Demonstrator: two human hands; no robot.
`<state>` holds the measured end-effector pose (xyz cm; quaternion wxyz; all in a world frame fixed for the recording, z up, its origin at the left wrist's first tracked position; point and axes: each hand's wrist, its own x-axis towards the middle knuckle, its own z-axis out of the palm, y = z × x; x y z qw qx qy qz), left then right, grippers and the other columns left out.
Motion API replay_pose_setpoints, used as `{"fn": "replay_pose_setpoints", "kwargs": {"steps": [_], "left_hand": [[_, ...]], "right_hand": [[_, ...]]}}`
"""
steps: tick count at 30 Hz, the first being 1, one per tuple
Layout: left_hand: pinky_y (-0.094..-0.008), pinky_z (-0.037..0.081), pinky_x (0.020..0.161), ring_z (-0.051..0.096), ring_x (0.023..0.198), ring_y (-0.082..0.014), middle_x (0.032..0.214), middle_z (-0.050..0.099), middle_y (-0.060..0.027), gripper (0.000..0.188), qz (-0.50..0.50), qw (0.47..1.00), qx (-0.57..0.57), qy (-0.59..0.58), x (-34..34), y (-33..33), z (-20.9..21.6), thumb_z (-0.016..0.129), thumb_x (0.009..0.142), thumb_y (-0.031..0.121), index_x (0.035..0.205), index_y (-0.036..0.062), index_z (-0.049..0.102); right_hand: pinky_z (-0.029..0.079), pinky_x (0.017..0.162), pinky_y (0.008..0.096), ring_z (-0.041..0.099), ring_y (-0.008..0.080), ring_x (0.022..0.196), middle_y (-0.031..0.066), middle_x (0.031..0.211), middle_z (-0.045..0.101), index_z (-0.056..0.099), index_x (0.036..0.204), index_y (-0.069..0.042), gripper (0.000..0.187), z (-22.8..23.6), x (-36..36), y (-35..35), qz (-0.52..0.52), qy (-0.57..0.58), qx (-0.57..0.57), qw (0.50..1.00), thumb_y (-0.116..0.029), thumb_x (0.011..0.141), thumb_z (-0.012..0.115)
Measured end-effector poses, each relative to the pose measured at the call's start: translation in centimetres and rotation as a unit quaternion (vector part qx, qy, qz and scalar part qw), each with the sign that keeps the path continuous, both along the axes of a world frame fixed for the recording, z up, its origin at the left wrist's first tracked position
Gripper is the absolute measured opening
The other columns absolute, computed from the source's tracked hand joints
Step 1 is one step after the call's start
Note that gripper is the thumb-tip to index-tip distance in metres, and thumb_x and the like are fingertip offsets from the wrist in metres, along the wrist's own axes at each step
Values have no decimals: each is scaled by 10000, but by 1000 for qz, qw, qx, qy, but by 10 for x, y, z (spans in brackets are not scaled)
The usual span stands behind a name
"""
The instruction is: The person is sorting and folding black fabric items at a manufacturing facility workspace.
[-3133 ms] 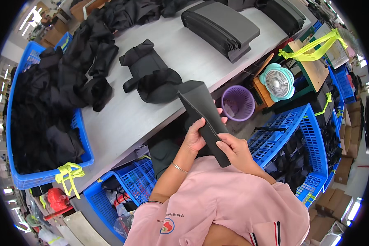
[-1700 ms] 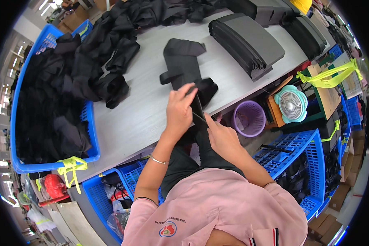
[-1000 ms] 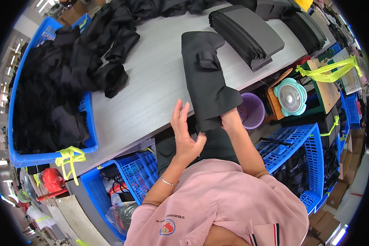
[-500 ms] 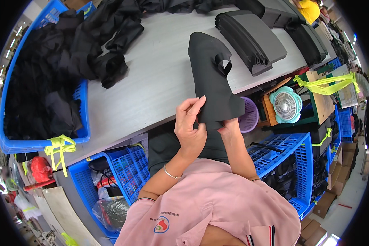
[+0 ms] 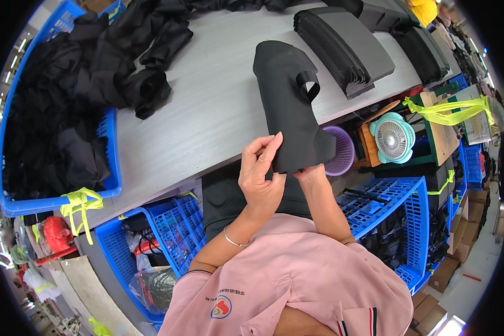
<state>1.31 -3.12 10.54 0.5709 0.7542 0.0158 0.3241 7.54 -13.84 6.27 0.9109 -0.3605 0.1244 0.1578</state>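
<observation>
Head view: black sleeve held up over the table's near edge, left hand pinching its near hem, right hand gripping underneath; looks light, soft, floppy, best held by the hem corners.

I see a long grey table. On it sit a blue basket heaped with black fabric, loose black pieces beside it, and dark foam stacks far right.

Grey worktable, blue crate of black fabric, stacked dark panels, teal fan, purple basket
</observation>
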Motion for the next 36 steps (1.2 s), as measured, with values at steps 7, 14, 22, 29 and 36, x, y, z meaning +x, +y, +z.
{"fn": "replay_pose_setpoints", "kwargs": {"steps": [7, 14, 22, 29, 36], "left_hand": [[-237, 491, 680, 583, 881, -126, 1152, 596, -71, 588, 2, 999, 35, 2, 1, 8, -5, 673, 736, -184, 1263, 76, 678], [-238, 502, 717, 592, 916, -125, 1259, 582, -134, 646, -35, 999, 0, 4, -8, 22, -21, 616, 749, -158, 1368, 27, 590], [-226, 521, 706, 599, 790, -75, 1086, 690, -67, 381, 20, 973, -162, 162, -18, 39, -60, 476, 1018, 29, 1389, 12, 560], [-213, 493, 664, 577, 695, -63, 935, 667, 0, 322, -27, 868, -447, 216, -24, 18, -98, 513, 1006, 83, 1295, 7, 633], [-243, 499, 783, 631, 888, -91, 1009, 694, -28, 264, -89, 822, -505, 249, -27, 15, -107, 502, 955, 37, 1167, -10, 652]], "right_hand": [[598, 745, 322, 686, 199, 902, 95, 1050, 680, 621, 1175, -36, 335, -3, 1, 7, -13, -27, -38, 999, -256, 923, 637], [551, 931, 371, 622, 227, 1140, 96, 1286, 612, 539, 1327, -54, 399, -24, 6, 9, 22, -4, -19, 1000, -279, 997, 551], [456, 1030, 373, 573, 285, 1197, 160, 1347, 555, 534, 1331, 6, 390, -30, 16, 4, 144, -532, -650, 524, -114, 963, 576], [493, 916, 436, 630, 338, 1040, 145, 1082, 676, 686, 1054, -30, 239, -52, 12, 25, 83, -470, -768, 427, -137, 856, 605], [505, 780, 477, 646, 344, 910, 191, 914, 679, 705, 789, -41, 145, 7, -18, 66, -32, -535, -771, 344, -140, 711, 632]]}}
